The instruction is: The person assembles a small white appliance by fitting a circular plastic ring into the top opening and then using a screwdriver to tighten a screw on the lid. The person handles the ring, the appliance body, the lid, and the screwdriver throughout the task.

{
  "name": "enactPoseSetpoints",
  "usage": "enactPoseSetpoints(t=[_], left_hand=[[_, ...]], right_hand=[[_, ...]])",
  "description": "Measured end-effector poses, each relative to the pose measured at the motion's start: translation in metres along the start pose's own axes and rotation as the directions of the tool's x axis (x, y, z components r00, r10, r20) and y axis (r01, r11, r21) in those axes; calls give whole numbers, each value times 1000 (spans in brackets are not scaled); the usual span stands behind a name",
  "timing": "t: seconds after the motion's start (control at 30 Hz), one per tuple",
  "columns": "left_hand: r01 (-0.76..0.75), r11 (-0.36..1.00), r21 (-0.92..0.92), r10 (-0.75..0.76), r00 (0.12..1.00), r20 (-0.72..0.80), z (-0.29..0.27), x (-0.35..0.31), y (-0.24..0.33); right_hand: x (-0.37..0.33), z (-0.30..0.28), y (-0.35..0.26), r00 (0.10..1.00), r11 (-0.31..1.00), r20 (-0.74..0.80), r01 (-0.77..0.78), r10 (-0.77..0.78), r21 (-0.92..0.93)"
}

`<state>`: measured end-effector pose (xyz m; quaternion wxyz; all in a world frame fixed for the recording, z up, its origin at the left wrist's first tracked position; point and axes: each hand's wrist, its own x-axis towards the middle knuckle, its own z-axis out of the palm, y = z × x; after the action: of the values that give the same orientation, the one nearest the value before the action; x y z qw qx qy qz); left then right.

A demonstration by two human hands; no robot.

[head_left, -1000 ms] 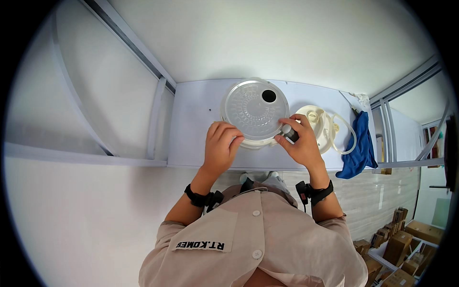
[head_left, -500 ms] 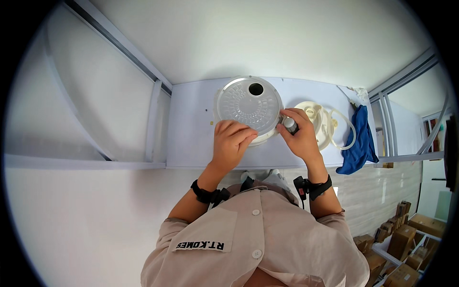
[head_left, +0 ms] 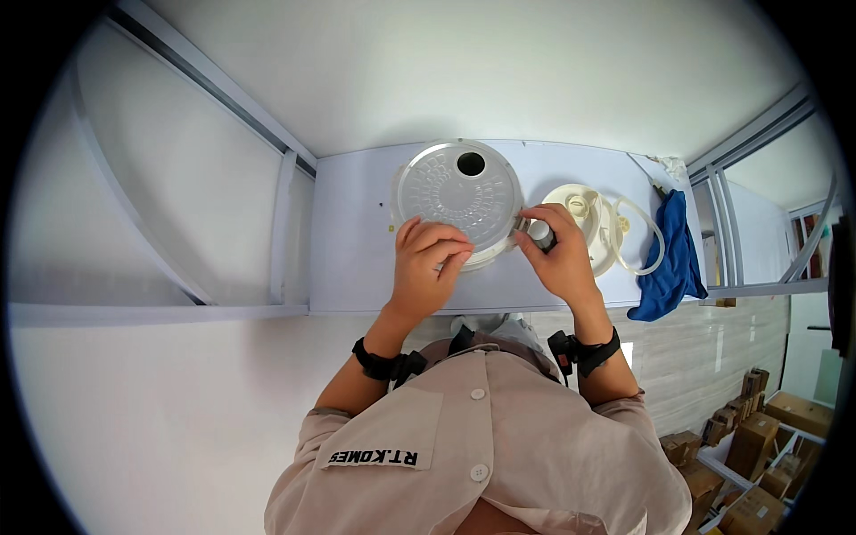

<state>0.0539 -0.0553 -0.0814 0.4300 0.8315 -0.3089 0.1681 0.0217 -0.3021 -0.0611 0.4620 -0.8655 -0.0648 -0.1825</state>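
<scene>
A round, silvery metal disc (head_left: pixel 455 207) with an embossed pattern and a dark hole near its far edge lies on the white table (head_left: pixel 352 267). At its near rim is my left hand (head_left: pixel 431 267), fingers bent and thumb drawn close to them. What the fingertips hold, if anything, is too small to make out. My right hand (head_left: pixel 562 257) curls round a short dark cylinder with a grey end (head_left: pixel 540 234). Its thumb and index fingertips reach the disc's right rim, and the far end of the cylinder is hidden by the hand.
Right of the disc lies a cream round plastic part (head_left: pixel 584 198) with a pale looped hose (head_left: pixel 655 259). A blue cloth (head_left: pixel 669 267) hangs over the table's right edge. Frame posts (head_left: pixel 283 223) stand at both sides. Cardboard boxes (head_left: pixel 753 441) are at the lower right.
The fingers of my left hand have spread slightly, and the hand has shifted a little to the left. The disc sits slightly farther left in view. My right hand keeps its grip.
</scene>
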Motion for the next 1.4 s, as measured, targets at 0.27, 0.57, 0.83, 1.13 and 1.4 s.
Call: enactPoseSetpoints(t=[0.27,0.57,0.83,1.13,1.4], left_hand=[[-73,995,65,75,997,-28,-1,-3,-1],[-112,994,11,111,993,42,-15,6,5],[-163,986,44,150,964,219,-22,18,14],[-134,989,70,115,968,223,-22,17,15],[-167,983,77,161,983,83,-12,9,4]], right_hand=[[-1,-4,0,1000,999,14,-23,22,24],[-1,-3,-7,1000,1000,13,-12,12,19],[0,-1,-10,1000,1000,14,2,-2,6],[-1,-3,-7,1000,1000,11,13,-13,15],[-1,-3,-5,1000,1000,11,12,-12,18]])
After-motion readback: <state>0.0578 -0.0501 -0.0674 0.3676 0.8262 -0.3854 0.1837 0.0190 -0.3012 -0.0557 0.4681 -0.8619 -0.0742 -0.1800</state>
